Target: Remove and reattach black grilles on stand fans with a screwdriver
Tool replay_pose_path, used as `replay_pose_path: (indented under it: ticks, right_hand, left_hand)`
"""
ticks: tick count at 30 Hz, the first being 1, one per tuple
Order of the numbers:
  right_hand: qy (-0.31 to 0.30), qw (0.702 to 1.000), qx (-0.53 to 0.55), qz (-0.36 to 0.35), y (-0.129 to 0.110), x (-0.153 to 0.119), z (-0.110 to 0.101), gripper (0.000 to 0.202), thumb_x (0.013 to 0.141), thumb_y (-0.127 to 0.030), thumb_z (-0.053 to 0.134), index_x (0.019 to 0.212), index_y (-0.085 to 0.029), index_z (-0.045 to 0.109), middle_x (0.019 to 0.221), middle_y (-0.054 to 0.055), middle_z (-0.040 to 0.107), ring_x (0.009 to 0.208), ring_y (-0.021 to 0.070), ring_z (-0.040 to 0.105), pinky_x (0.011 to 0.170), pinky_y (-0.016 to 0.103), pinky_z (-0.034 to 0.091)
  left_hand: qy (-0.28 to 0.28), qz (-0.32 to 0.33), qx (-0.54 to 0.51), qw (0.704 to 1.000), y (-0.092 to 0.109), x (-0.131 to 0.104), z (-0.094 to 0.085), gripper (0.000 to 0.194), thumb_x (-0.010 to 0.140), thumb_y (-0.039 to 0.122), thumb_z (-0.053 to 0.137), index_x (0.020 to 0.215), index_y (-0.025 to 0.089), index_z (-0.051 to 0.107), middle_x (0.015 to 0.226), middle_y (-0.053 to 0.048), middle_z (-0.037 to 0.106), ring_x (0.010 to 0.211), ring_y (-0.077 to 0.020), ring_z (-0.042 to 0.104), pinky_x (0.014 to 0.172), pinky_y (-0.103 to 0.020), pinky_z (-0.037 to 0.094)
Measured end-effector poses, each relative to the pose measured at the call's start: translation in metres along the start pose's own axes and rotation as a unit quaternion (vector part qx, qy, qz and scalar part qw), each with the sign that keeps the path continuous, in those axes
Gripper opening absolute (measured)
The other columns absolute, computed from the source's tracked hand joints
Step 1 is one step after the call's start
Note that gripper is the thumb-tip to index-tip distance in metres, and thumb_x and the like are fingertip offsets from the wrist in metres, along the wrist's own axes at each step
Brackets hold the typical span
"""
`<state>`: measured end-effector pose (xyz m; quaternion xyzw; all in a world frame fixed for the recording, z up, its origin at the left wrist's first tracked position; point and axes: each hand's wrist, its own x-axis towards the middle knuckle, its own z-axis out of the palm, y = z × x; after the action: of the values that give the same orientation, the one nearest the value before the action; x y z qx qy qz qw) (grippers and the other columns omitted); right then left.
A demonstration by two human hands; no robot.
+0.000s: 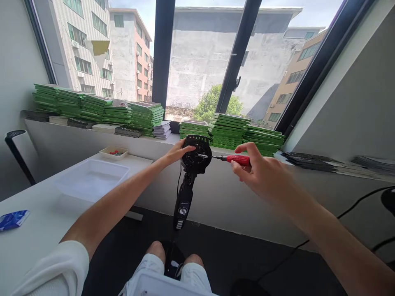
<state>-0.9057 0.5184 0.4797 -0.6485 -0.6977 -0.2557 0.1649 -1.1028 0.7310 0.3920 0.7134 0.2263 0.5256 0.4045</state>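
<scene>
A black fan (pixel 184 193) stands upright on its post in front of me, its round motor housing (pixel 197 164) bare of blades. My left hand (pixel 180 151) is wrapped round the left rim of that housing, the thumb lying over its face. A screwdriver (pixel 239 160) with a red handle points left, its shaft reaching to the middle of the housing. My right hand (pixel 256 164) holds the handle between thumb and fingers, with the index finger raised and curved above it. Whether the tip sits in a screw is too small to tell.
On the white table (pixel 40 238) at left are a clear plastic bin (pixel 92 176), a small tray (pixel 114 153) with red pieces and a blue packet (pixel 14 220). Green booklets (pixel 230 129) are stacked along the windowsill. Another plastic container (pixel 169 285) rests at my lap. Cables run at right.
</scene>
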Motion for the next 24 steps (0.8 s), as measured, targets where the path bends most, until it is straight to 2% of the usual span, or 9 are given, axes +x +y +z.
replay_pose_path:
  ticks: [3,4,6,8,12,16,20,23,24]
  right_hand:
    - [0.027,0.996,-0.085,0.029,-0.0022,-0.0010,-0.0019,0.062,0.102,-0.065,0.024,0.099,-0.019,0.064,0.058,0.007,0.061,0.055,0.0245,0.058,0.053,0.030,0.026]
    - [0.023,0.995,-0.086,0.031,-0.0032,-0.0014,-0.0026,0.061,0.102,-0.065,0.025,0.098,-0.019,0.065,0.058,0.007,0.061,0.054,0.0246,0.058,0.054,0.030,0.026]
    - [-0.012,1.000,-0.025,0.009,-0.0051,-0.0018,-0.0036,0.048,0.100,-0.057,0.034,0.112,-0.020,0.062,0.061,0.004,0.064,0.055,0.0226,0.059,0.056,0.029,0.031]
    - [-0.019,1.000,0.007,-0.009,-0.0058,-0.0017,-0.0042,0.044,0.098,-0.052,0.040,0.122,-0.019,0.056,0.065,0.003,0.067,0.055,0.0216,0.060,0.057,0.028,0.033]
    - [0.030,0.997,-0.067,0.024,-0.0016,0.0000,-0.0045,0.054,0.101,-0.063,0.028,0.097,-0.020,0.060,0.062,0.008,0.064,0.057,0.0258,0.062,0.053,0.030,0.027]
    - [-0.044,0.997,0.056,0.013,0.0035,0.0021,-0.0062,0.042,0.097,-0.055,0.035,0.112,-0.021,0.055,0.064,0.003,0.067,0.055,0.0227,0.061,0.059,0.030,0.035]
    - [-0.019,0.999,-0.021,0.045,0.0026,0.0025,-0.0085,0.058,0.099,-0.065,0.020,0.091,-0.021,0.058,0.060,0.008,0.063,0.057,0.0270,0.061,0.056,0.033,0.033]
    - [-0.047,0.998,0.042,0.015,0.0018,0.0023,-0.0080,0.047,0.095,-0.058,0.037,0.113,-0.021,0.057,0.068,0.004,0.068,0.059,0.0239,0.063,0.059,0.031,0.036]
    - [-0.037,0.999,0.033,0.016,0.0019,0.0021,-0.0073,0.047,0.094,-0.057,0.039,0.116,-0.020,0.056,0.069,0.004,0.069,0.058,0.0235,0.063,0.058,0.030,0.035]
  left_hand:
    - [-0.006,-0.002,-0.009,1.000,-0.0019,0.0012,-0.0002,0.035,0.078,0.042,0.070,0.103,0.016,0.068,0.110,-0.007,0.072,0.107,-0.0269,0.064,0.096,-0.036,0.048]
    - [-0.008,-0.001,-0.011,1.000,-0.0028,0.0015,-0.0003,0.036,0.078,0.042,0.070,0.103,0.016,0.068,0.110,-0.008,0.072,0.107,-0.0270,0.064,0.096,-0.036,0.048]
    - [-0.006,0.003,-0.008,1.000,-0.0045,0.0015,-0.0007,0.038,0.078,0.043,0.070,0.105,0.016,0.068,0.112,-0.008,0.072,0.109,-0.0275,0.063,0.097,-0.037,0.048]
    - [-0.006,0.004,-0.005,1.000,-0.0055,0.0010,-0.0014,0.039,0.078,0.044,0.071,0.106,0.016,0.069,0.114,-0.008,0.072,0.112,-0.0281,0.063,0.099,-0.037,0.048]
    - [-0.009,0.005,-0.008,1.000,-0.0050,-0.0004,-0.0026,0.040,0.079,0.043,0.071,0.110,0.016,0.069,0.117,-0.008,0.072,0.114,-0.0282,0.062,0.102,-0.037,0.047]
    - [-0.002,0.001,-0.006,1.000,-0.0037,0.0003,-0.0032,0.040,0.079,0.041,0.071,0.110,0.016,0.069,0.117,-0.008,0.071,0.115,-0.0285,0.062,0.102,-0.037,0.047]
    - [-0.020,-0.005,-0.010,1.000,-0.0024,0.0020,-0.0035,0.040,0.079,0.043,0.071,0.109,0.016,0.069,0.114,-0.009,0.071,0.111,-0.0282,0.063,0.099,-0.037,0.048]
    - [-0.027,0.000,-0.004,1.000,-0.0011,0.0022,-0.0033,0.039,0.080,0.044,0.070,0.107,0.016,0.068,0.114,-0.009,0.070,0.111,-0.0286,0.062,0.100,-0.038,0.047]
    - [-0.026,0.001,-0.001,1.000,-0.0009,0.0022,-0.0032,0.039,0.080,0.044,0.070,0.107,0.016,0.068,0.115,-0.009,0.070,0.112,-0.0288,0.062,0.101,-0.039,0.047]
